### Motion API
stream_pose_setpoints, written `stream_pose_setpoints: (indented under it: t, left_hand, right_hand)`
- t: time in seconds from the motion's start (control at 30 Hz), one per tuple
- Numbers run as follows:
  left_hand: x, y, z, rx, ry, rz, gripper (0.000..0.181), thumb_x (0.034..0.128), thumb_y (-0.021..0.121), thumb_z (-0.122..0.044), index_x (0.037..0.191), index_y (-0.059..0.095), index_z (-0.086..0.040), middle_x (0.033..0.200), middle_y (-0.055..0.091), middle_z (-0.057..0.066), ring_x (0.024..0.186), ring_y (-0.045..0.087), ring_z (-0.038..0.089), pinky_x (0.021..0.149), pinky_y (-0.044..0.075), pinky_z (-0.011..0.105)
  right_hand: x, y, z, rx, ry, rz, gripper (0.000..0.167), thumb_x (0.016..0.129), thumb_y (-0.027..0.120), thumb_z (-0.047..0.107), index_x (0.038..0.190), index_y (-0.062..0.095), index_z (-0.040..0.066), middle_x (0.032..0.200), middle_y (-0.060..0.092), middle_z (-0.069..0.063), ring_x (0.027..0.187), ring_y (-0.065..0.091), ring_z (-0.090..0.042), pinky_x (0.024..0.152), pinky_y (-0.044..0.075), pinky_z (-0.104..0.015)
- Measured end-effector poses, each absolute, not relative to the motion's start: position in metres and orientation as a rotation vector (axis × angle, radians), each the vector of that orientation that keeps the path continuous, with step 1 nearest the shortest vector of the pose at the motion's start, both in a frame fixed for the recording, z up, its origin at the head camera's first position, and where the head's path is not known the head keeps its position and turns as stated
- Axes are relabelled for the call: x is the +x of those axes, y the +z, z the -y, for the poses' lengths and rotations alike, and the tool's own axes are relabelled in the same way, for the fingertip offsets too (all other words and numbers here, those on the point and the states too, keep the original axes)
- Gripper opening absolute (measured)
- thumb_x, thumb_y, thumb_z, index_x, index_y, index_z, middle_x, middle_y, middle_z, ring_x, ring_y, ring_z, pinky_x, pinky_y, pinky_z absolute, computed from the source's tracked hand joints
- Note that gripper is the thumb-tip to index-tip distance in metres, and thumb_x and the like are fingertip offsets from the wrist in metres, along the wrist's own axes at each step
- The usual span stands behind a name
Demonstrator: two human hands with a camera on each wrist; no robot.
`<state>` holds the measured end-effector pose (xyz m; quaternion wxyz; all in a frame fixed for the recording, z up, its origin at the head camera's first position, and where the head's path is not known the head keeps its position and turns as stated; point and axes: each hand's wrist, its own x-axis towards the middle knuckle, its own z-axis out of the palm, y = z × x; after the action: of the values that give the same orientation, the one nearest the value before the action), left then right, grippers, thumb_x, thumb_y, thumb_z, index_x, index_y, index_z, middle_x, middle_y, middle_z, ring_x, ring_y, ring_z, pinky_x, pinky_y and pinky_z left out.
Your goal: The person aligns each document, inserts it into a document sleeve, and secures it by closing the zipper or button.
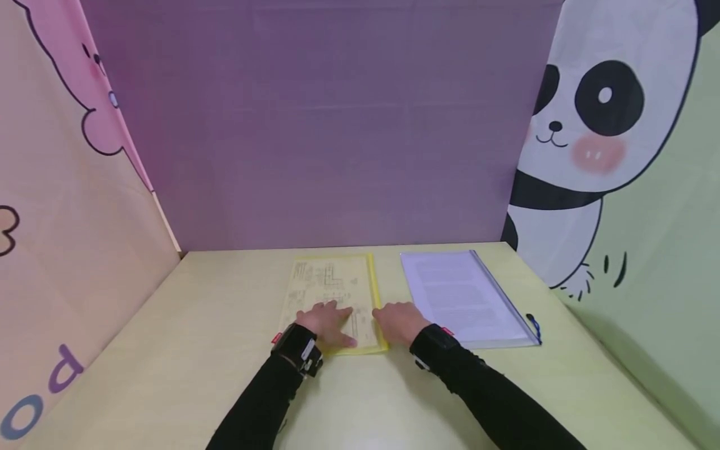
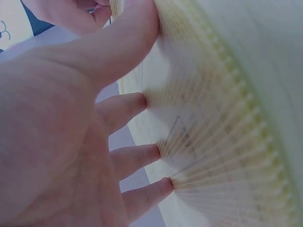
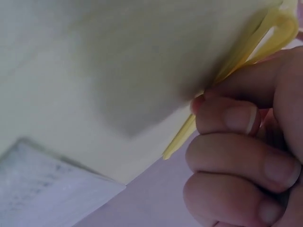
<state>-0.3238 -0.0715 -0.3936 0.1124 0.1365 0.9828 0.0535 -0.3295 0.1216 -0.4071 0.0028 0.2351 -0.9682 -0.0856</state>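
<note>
A sheet with printed line drawings (image 1: pixel 315 281) lies in a yellow report cover on the table, with a yellow spine bar (image 1: pixel 372 275) along its right side. My left hand (image 1: pixel 326 323) rests on the sheet with fingers spread. In the left wrist view, straight fingertips (image 2: pixel 164 183) press on the surface. At the spine bar's lower half is my right hand (image 1: pixel 400 322). The right wrist view shows its fingers (image 3: pixel 227 118) curled, with thumb and index finger pinching the yellow spine bar (image 3: pixel 255 42). Part of the cover is hidden under the left hand.
To the right lies a second document (image 1: pixel 450 287) in a clear cover with a dark spine bar (image 1: pixel 503 297). A small blue and black item (image 1: pixel 534 328) sits by its lower right corner. A purple panel (image 1: pixel 337 125) stands behind the table (image 1: pixel 214 350).
</note>
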Motion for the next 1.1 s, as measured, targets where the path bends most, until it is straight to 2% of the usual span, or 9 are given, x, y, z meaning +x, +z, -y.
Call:
stream_pose_setpoints:
  t: [0.77, 1.1]
  left_hand:
    - [-0.323, -0.391, 0.073, 0.392, 0.166, -2.88, 0.081, 0.0848, 0.071, -0.064, 0.154, 0.045, -0.03, 0.161, 0.036, 0.012, 0.146, 0.033, 0.041, 0.108, 0.026, 0.076]
    - [-0.325, -0.392, 0.07, 0.388, 0.172, -2.873, 0.081, 0.0846, 0.071, -0.064, 0.154, 0.046, -0.031, 0.161, 0.036, 0.012, 0.145, 0.034, 0.04, 0.109, 0.026, 0.075]
  right_hand:
    - [-0.311, -0.406, -0.121, 0.837, -0.251, 2.937, 0.004, 0.092, 0.066, 0.007, 0.094, 0.063, 0.009, 0.071, 0.056, -0.004, 0.061, 0.054, -0.021, 0.058, 0.053, -0.038]
    - [-0.31, -0.408, -0.126, 0.86, -0.21, 2.98, 0.001, 0.096, 0.062, 0.009, 0.096, 0.063, 0.01, 0.071, 0.054, -0.003, 0.06, 0.05, -0.019, 0.057, 0.051, -0.037]
